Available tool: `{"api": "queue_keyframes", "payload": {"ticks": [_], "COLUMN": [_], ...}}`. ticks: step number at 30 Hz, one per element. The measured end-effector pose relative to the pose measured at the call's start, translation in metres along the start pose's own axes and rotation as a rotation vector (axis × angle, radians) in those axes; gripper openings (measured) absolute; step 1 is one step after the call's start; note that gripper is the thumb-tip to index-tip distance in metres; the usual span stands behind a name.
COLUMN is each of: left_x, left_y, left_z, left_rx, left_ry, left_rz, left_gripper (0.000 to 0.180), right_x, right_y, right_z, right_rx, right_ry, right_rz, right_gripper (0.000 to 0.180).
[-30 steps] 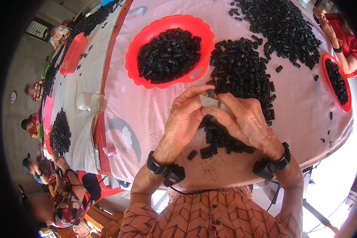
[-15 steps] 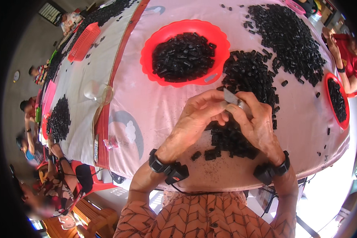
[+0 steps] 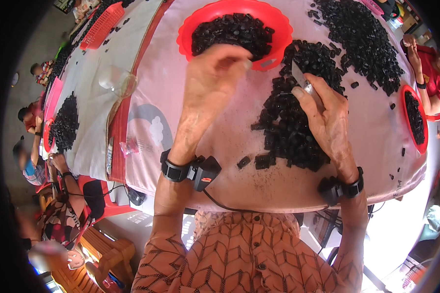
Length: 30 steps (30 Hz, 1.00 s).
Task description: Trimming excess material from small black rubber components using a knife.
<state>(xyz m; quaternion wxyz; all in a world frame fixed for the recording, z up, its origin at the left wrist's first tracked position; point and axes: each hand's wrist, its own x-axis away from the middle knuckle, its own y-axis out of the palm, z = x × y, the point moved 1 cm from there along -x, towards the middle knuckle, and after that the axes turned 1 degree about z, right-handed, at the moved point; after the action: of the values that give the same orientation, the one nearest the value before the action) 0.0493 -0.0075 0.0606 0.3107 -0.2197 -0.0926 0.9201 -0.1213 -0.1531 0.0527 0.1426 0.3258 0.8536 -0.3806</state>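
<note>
My left hand (image 3: pixel 210 90) stretches forward to the near rim of a red bowl (image 3: pixel 188 34) full of small black pieces, fingers curled together over the rim; a piece in them cannot be made out. My right hand (image 3: pixel 327 122) grips a small metal blade (image 3: pixel 299 78) that points up and away. It hovers over a heap of black pieces (image 3: pixel 288 132) on the pink tablecloth (image 3: pixel 220 132). A larger heap (image 3: pixel 362 44) lies farther back. Both wrists wear black bands.
A second red bowl of black pieces (image 3: pixel 415 122) sits at the right by a person in red (image 3: pixel 432 78). On the left are a red basket (image 3: pixel 100 24), a clear bag (image 3: pixel 117 80), another black heap (image 3: pixel 66 122) and seated people. A wooden bench (image 3: pixel 107 254) stands below.
My hands, together over the heap before, have parted. The left has reached forward to the red bowl; the right stays over the heap with the blade.
</note>
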Motion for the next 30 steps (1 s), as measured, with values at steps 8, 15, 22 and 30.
{"api": "queue_keyframes", "payload": {"ticks": [8, 15, 22, 30], "left_x": [0.048, 0.057, 0.033, 0.025], "left_y": [0.023, 0.028, 0.031, 0.035], "left_z": [0.0, 0.0, 0.021, -0.004], "left_rx": [-0.398, -0.464, 0.168, 0.818], "left_ry": [0.081, 0.092, -0.141, -0.456], "left_rz": [-0.594, -0.54, -0.397, -0.362], "left_gripper": [0.013, 0.014, 0.016, 0.029], "right_x": [0.011, 0.009, 0.012, 0.018], "right_y": [-0.003, -0.013, -0.02, -0.014], "right_z": [-0.003, 0.005, 0.003, 0.011], "right_rx": [-0.047, -0.04, -0.152, -0.205], "right_ry": [0.051, 0.191, 0.254, 0.172], "right_rz": [-0.056, 0.073, 0.004, 0.018], "right_gripper": [0.029, 0.025, 0.019, 0.018]}}
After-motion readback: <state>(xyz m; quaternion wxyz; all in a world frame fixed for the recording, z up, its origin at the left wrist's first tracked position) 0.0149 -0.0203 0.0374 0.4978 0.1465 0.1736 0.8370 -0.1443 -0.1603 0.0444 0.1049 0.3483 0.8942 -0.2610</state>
